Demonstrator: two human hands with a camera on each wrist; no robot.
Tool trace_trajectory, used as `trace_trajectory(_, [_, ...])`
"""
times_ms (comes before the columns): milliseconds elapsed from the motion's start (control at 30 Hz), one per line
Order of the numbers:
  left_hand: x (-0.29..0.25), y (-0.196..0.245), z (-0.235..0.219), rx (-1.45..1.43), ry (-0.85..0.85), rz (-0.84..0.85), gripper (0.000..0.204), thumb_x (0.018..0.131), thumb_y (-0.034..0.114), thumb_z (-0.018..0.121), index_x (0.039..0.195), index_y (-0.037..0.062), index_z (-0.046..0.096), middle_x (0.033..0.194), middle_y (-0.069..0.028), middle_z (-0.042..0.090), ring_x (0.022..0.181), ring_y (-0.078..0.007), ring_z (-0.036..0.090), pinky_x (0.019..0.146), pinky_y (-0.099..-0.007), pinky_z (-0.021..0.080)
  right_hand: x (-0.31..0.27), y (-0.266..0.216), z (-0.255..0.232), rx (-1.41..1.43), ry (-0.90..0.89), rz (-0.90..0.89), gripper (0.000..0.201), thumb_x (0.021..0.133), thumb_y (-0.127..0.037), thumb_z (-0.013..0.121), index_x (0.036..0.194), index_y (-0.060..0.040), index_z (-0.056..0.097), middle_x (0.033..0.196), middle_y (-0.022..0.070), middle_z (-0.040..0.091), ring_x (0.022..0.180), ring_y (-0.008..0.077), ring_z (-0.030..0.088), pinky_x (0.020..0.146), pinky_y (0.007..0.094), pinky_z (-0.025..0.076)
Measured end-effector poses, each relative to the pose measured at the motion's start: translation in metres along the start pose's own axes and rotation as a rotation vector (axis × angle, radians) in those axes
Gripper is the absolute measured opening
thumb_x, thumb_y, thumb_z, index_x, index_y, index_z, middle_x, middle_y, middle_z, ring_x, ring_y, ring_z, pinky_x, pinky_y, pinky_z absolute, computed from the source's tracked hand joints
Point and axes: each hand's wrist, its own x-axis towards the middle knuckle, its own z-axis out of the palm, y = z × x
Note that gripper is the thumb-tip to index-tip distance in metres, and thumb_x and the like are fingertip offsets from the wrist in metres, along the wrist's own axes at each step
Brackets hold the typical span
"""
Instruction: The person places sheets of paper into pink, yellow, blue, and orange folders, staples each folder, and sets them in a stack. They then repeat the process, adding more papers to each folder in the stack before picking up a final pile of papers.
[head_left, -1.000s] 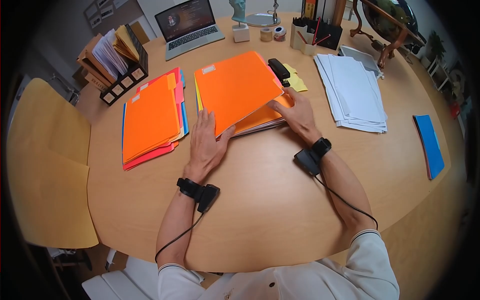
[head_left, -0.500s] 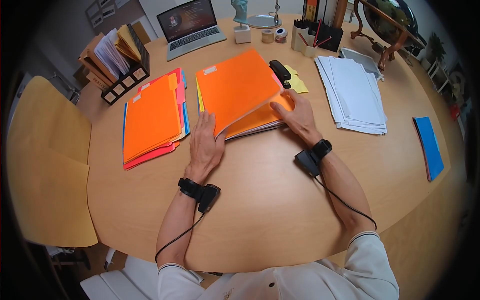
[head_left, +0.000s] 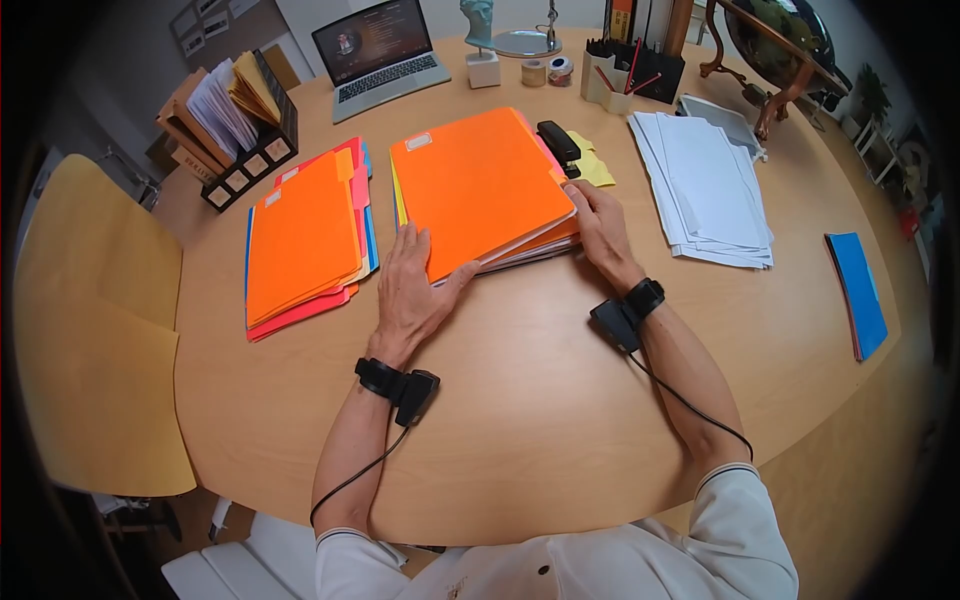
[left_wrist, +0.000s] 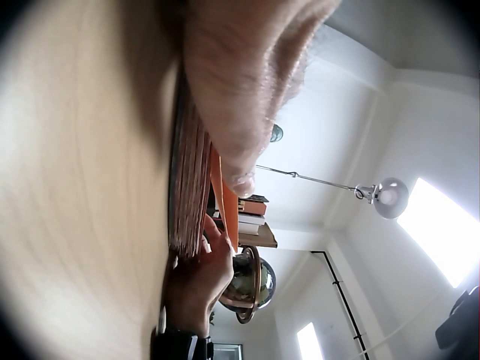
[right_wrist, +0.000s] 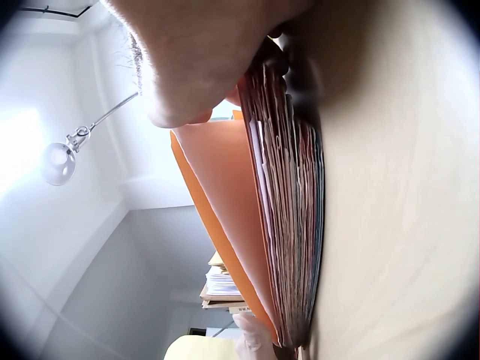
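A stack of folders [right_wrist: 289, 202] lies at the middle of the desk, with an orange folder [head_left: 480, 185] on top. The right side of this orange folder is raised, leaving a wedge-shaped gap above the stack. My left hand [head_left: 405, 295] rests at the near left corner, fingers fairly straight along the side and thumb at the front edge. At the near right corner, my right hand [head_left: 605, 235] holds the raised edge, thumb uppermost; its other fingers are partly hidden behind the stack's side.
To the left lies another pile of colored folders [head_left: 305, 235]. A black stapler [head_left: 560, 145] and yellow paper [head_left: 592, 160] sit beyond the stack's right side. White papers [head_left: 700, 190], a blue folder [head_left: 857, 295], a laptop [head_left: 385, 65] and a file organizer [head_left: 250, 155] stand around.
Half a second ago the top orange folder's near edge was bowed up, away from the right thumb; now it lies flatter and reaches that thumb. The left thumb has spread outward along the front edge.
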Motion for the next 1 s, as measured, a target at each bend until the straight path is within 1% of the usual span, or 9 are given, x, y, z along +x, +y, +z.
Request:
trace_trajectory(133, [-0.001,-0.008,0.008,0.014,0.025,0.002,0.088,0.089,0.051,0.071,0.136,-0.0200,0.049,0.144,-0.0415,0.045,0.142,-0.0483,0.041,0.119,-0.0464,0.033,0.001,-0.001,-0.002,-0.006,-0.026,0.031,0.040,0.103,-0.033,0.049,0.108,0.0023,0.067,0.081,0.0203,0.065,0.076,0.0300,0.063,0.073,0.0382,0.047])
trace_trajectory(333, [-0.003,-0.009,0.009,0.030,0.071,0.034,0.067,0.100,0.041,0.060,0.131,-0.0181,0.055,0.141,-0.0407,0.048,0.139,-0.0502,0.043,0.116,-0.0471,0.036,0.001,0.002,-0.002,-0.008,0.006,-0.077,0.040,0.103,-0.033,0.048,0.106,0.0026,0.068,0.076,0.0180,0.061,0.073,0.0279,0.059,0.072,0.0374,0.046])
trace_trajectory(533, [-0.005,-0.018,0.015,0.038,0.112,0.035,0.051,0.107,0.035,0.047,0.128,-0.0095,0.062,0.139,-0.0352,0.054,0.134,-0.0487,0.049,0.112,-0.0473,0.040,0.000,-0.003,-0.004,0.074,-0.048,0.058,0.039,0.101,-0.031,0.050,0.106,0.0033,0.069,0.075,0.0129,0.064,0.072,0.0204,0.059,0.070,0.0365,0.047])
trace_trajectory(633, [-0.005,-0.016,0.012,0.039,0.135,0.036,0.046,0.108,0.032,0.045,0.126,-0.0056,0.065,0.134,-0.0324,0.058,0.129,-0.0469,0.054,0.107,-0.0468,0.046,-0.002,-0.008,-0.005,0.125,-0.092,0.133,0.040,0.095,-0.031,0.060,0.111,0.0043,0.069,0.081,0.0129,0.069,0.078,0.0187,0.065,0.077,0.0346,0.052])
trace_trajectory(700, [-0.005,-0.016,0.011,0.028,0.155,0.045,0.042,0.108,0.030,0.048,0.122,-0.0034,0.068,0.130,-0.0309,0.061,0.124,-0.0459,0.058,0.101,-0.0471,0.050,-0.003,-0.008,-0.004,0.010,-0.107,0.097,0.050,0.085,-0.031,0.070,0.119,0.0063,0.066,0.096,0.0188,0.073,0.092,0.0247,0.071,0.089,0.0356,0.053])
trace_trajectory(733, [-0.005,-0.017,0.011,0.028,0.156,0.044,0.042,0.108,0.030,0.048,0.122,-0.0034,0.068,0.130,-0.0309,0.061,0.124,-0.0459,0.058,0.101,-0.0471,0.050,-0.003,-0.006,-0.003,0.010,-0.107,0.096,0.050,0.085,-0.031,0.070,0.119,0.0063,0.066,0.096,0.0188,0.073,0.092,0.0247,0.071,0.089,0.0356,0.053])
trace_trajectory(800, [-0.005,-0.018,0.011,0.040,0.178,0.065,0.036,0.106,0.027,0.052,0.120,-0.0019,0.069,0.127,-0.0300,0.063,0.120,-0.0455,0.061,0.098,-0.0474,0.052,-0.001,-0.003,-0.002,-0.073,-0.056,-0.002,0.062,0.077,-0.032,0.075,0.123,0.0075,0.063,0.111,0.0246,0.072,0.105,0.0311,0.070,0.096,0.0377,0.052])
trace_trajectory(933, [-0.004,-0.022,0.016,0.070,0.221,0.092,0.032,0.104,0.024,0.055,0.117,-0.0014,0.070,0.124,-0.0302,0.064,0.119,-0.0455,0.061,0.097,-0.0477,0.052,-0.001,-0.008,-0.003,-0.107,-0.068,0.019,0.063,0.074,-0.030,0.074,0.124,0.0073,0.063,0.115,0.0272,0.070,0.109,0.0356,0.069,0.098,0.0393,0.051])
trace_trajectory(1000, [-0.003,-0.022,0.014,0.120,0.218,0.143,0.031,0.104,0.022,0.056,0.122,-0.0007,0.067,0.119,-0.0286,0.067,0.110,-0.0442,0.066,0.089,-0.0471,0.055,-0.001,-0.008,-0.003,-0.130,-0.057,0.002,0.063,0.073,-0.029,0.073,0.124,0.0076,0.063,0.113,0.0277,0.070,0.107,0.0363,0.069,0.098,0.0389,0.052])
